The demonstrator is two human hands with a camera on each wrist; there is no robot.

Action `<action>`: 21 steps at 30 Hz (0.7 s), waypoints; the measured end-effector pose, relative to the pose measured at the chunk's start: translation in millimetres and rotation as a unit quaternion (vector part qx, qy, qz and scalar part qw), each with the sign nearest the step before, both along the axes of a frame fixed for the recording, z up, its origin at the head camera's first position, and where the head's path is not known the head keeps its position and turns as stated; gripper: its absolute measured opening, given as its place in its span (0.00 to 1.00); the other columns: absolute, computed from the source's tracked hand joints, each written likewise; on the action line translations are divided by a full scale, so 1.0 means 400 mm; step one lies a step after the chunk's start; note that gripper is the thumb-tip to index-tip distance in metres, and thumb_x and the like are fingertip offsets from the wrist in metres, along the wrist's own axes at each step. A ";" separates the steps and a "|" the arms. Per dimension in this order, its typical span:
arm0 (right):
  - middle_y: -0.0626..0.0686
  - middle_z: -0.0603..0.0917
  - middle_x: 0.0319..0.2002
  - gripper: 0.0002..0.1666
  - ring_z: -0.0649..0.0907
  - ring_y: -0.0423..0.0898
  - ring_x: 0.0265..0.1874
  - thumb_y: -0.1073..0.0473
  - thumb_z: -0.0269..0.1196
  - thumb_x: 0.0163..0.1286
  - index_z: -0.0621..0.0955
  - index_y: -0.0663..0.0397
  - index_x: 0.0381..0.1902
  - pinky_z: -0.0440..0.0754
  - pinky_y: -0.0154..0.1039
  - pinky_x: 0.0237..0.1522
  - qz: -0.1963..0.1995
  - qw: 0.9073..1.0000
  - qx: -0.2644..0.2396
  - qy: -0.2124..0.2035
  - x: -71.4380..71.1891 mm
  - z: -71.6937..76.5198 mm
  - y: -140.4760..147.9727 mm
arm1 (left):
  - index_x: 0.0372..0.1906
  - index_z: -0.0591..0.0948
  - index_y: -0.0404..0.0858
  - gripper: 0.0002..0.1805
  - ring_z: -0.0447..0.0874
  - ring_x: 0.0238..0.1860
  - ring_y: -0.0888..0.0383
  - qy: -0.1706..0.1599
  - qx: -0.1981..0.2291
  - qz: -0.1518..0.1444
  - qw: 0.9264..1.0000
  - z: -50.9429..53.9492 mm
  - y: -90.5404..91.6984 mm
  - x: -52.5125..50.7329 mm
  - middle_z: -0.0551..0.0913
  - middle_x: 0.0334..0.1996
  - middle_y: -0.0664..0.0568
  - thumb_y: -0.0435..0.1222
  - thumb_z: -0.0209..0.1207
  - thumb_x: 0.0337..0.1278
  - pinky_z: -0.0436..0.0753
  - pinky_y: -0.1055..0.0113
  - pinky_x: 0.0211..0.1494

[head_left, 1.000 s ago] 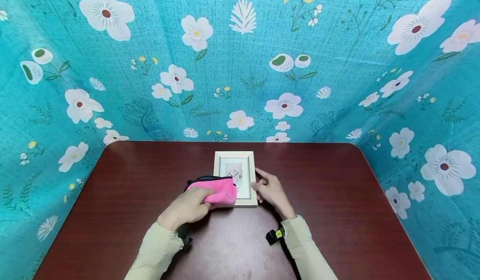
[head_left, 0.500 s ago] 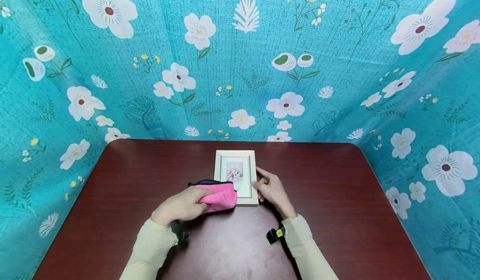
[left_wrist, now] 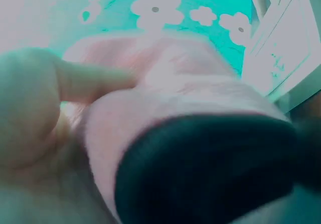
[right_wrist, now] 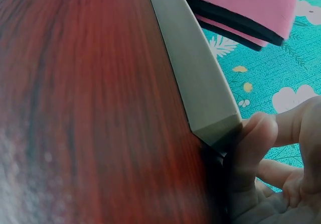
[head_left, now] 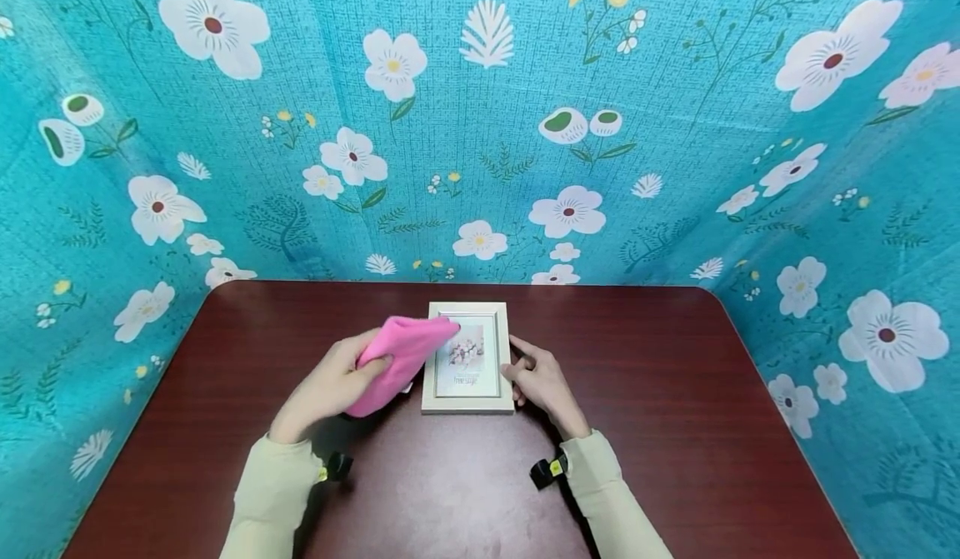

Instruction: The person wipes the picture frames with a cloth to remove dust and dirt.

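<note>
A pink cloth pouch with black trim (head_left: 396, 357) is pinched in my left hand (head_left: 327, 386), tilted up beside the picture frame (head_left: 431, 376), its upper tip over the frame's left side. In the left wrist view the thumb presses on the pouch (left_wrist: 190, 78). The pale frame lies face up, showing a flower picture and lettering. My right hand (head_left: 545, 384) holds the frame's right edge, thumb on the rim. In the right wrist view the thumb and fingers of the right hand (right_wrist: 281, 169) are at the frame's corner (right_wrist: 215, 126).
The dark red wooden table (head_left: 645, 351) reaches back to a blue flowered curtain (head_left: 480, 151), which also hangs along both sides. Black bands with cameras sit at both wrists. A small white bit shows beside the frame's left edge, partly under the pouch.
My left hand has moved left and lifted the pouch, turning it steeper, so the frame's lower left part now shows. My right hand has stayed at the frame's right edge.
</note>
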State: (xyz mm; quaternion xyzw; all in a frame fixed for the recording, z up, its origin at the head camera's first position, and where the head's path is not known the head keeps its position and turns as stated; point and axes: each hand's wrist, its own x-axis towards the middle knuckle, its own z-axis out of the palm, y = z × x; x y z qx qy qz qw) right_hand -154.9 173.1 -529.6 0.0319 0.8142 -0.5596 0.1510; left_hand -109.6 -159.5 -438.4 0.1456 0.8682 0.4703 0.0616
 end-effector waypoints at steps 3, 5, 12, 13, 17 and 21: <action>0.51 0.82 0.22 0.39 0.78 0.44 0.14 0.61 0.68 0.72 0.72 0.44 0.80 0.82 0.40 0.21 -0.001 1.000 -0.002 -0.001 0.000 0.000 -0.001 | 0.58 0.83 0.37 0.12 0.79 0.40 0.53 0.029 0.011 0.075 0.997 -0.019 0.006 -0.021 0.88 0.43 0.47 0.31 0.61 0.75 0.80 0.62 0.45; 0.52 0.81 0.22 0.39 0.78 0.44 0.14 0.61 0.68 0.72 0.72 0.44 0.80 0.82 0.40 0.21 -0.002 1.000 -0.005 -0.002 0.000 0.000 0.000 | 0.56 0.83 0.37 0.11 0.79 0.40 0.52 0.052 0.014 0.123 0.991 -0.034 0.013 -0.039 0.88 0.42 0.45 0.31 0.60 0.75 0.80 0.62 0.45; 0.53 0.81 0.23 0.40 0.79 0.44 0.15 0.61 0.67 0.72 0.72 0.43 0.80 0.82 0.40 0.21 -0.004 1.000 -0.002 -0.004 -0.002 -0.001 0.003 | 0.50 0.81 0.33 0.07 0.78 0.33 0.47 0.134 0.021 0.237 0.962 -0.085 0.045 -0.101 0.84 0.33 0.39 0.30 0.57 0.73 0.76 0.57 0.38; 0.53 0.81 0.23 0.40 0.78 0.45 0.15 0.61 0.67 0.72 0.72 0.43 0.80 0.82 0.40 0.21 -0.004 1.000 -0.003 -0.005 -0.001 -0.001 0.003 | 0.52 0.82 0.32 0.09 0.80 0.34 0.45 0.143 0.016 0.244 0.959 -0.092 0.050 -0.109 0.86 0.35 0.38 0.30 0.57 0.73 0.77 0.56 0.38; 0.53 0.80 0.23 0.40 0.78 0.45 0.15 0.62 0.68 0.72 0.72 0.43 0.80 0.82 0.40 0.21 -0.003 1.000 -0.012 -0.008 0.000 -0.001 0.002 | 0.59 0.81 0.31 0.16 0.85 0.38 0.38 0.164 -0.003 0.253 0.954 -0.116 0.074 -0.135 0.89 0.40 0.34 0.28 0.56 0.71 0.80 0.48 0.39; 0.53 0.80 0.23 0.40 0.78 0.45 0.14 0.62 0.68 0.71 0.72 0.44 0.80 0.81 0.39 0.20 -0.003 1.000 -0.020 -0.007 -0.001 -0.002 -0.001 | 0.56 0.82 0.32 0.15 0.84 0.42 0.36 0.167 -0.036 0.238 0.956 -0.143 0.108 -0.156 0.87 0.38 0.35 0.27 0.57 0.67 0.81 0.42 0.42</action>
